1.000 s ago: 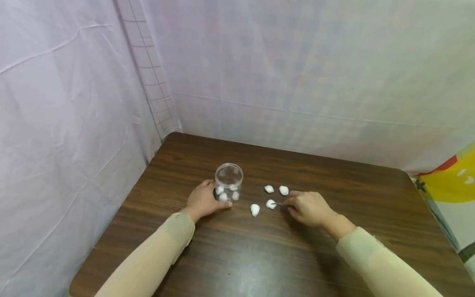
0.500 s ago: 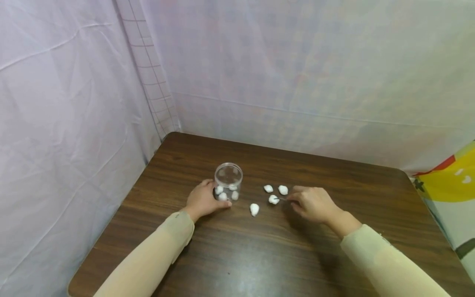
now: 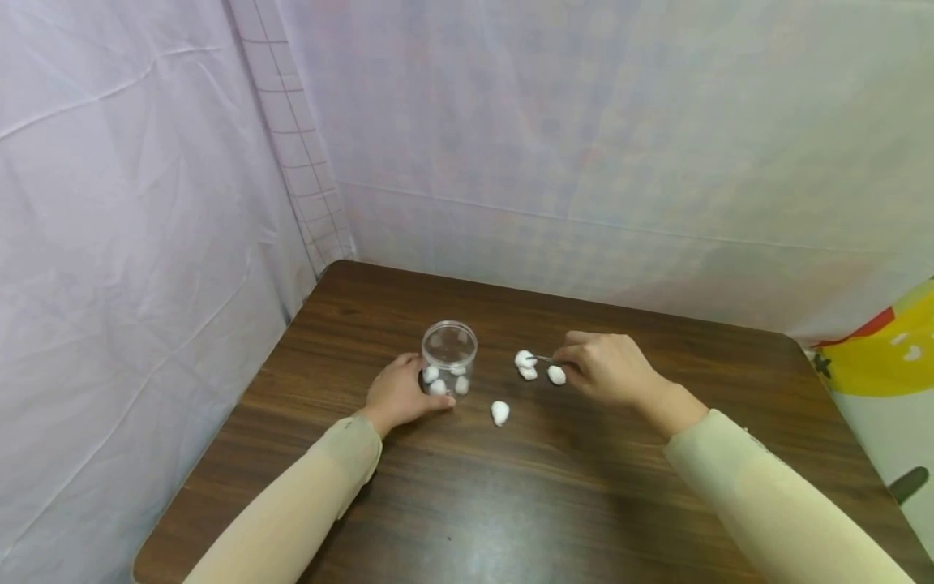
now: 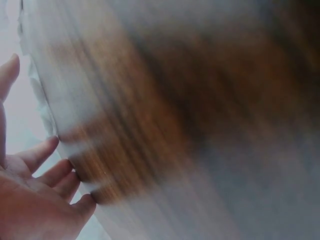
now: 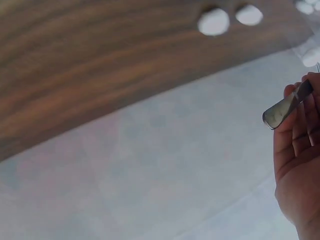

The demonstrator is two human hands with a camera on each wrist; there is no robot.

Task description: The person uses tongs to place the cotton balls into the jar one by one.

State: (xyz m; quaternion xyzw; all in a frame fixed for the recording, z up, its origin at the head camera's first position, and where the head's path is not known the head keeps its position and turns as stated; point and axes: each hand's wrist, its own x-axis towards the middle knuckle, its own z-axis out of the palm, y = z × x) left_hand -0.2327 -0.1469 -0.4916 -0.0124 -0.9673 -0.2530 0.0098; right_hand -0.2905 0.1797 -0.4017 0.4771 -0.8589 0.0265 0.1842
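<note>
Table (image 3: 467, 503): dark wood, beneath everything.
Right hand (image 3: 601, 367): pinching tweezers (image 3: 542, 358).
Left hand (image 3: 397, 392): curled round the jar's left side; should brace it lightly.
Jar (image 3: 449, 367): left, clear; not made out in left-wrist view.
Tweezed cotton ball (image 3: 524, 358): right of jar; best lifted straight up, contact with its near neighbour unclear.

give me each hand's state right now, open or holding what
Left hand: holding the clear jar.
Right hand: holding tweezers, with a white ball at their tips.
</note>
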